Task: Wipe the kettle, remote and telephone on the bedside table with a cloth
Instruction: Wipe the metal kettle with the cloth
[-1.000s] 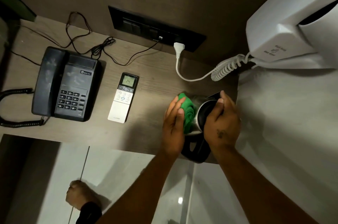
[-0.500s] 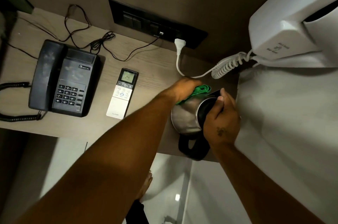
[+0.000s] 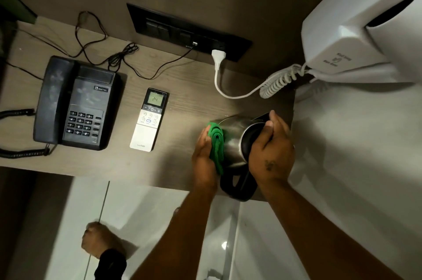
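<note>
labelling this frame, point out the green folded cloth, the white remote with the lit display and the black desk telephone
green folded cloth (image 3: 217,142), head view, on its folded edge
white remote with lit display (image 3: 146,135), head view, on its plain lower body
black desk telephone (image 3: 54,97), head view, on its handset

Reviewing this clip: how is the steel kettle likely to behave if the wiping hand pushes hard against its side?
The kettle looks smooth and shiny, so it is probably slippery under the green cloth. It sits close to the table edge, so a hard push might slide or tip it. The right hand gripping its top likely steadies it against the left hand.
</note>
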A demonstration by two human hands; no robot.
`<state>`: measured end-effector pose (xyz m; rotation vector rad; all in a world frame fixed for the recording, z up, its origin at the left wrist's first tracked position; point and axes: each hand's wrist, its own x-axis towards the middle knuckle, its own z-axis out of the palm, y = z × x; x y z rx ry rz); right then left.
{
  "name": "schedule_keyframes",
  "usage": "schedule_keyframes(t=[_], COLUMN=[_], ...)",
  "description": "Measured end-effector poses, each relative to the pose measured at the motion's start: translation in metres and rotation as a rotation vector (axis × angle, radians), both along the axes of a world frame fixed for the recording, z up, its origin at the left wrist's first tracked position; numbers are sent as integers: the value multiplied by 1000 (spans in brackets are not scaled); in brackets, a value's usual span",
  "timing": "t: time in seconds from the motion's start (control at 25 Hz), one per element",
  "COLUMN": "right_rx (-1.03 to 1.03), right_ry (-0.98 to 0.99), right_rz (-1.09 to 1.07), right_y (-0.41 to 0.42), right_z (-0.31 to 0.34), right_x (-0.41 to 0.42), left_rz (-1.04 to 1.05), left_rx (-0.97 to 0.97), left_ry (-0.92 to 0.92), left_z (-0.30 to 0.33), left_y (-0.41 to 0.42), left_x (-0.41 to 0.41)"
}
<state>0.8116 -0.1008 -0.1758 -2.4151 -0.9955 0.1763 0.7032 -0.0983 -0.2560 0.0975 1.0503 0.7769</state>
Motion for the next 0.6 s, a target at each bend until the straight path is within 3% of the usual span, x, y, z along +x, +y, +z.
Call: schedule_keyframes(t=[0.12,0.2,0.32,0.44,0.52,0.6], right_rx=[-9,-7,-17,-3,5,13], right_ry=[9,10,25,30,26,26], right_rz=[9,16,14,9,20,32], right_y=[-1,-1,0,2,2,1], right_z=[0,1,1,3,4,5], right_x=[1,0,0,0,-2,-2], left_rz=[82,7,-277,-702,-959,-1087], left_rx=[-44,19,134,260,253,248], left_ry=[6,81,243,316,349,348], left_z=[4,4,8,21,30,33], left_y=[-23,-9,49,107,128,134], left_x=[3,5,10,29,44,52])
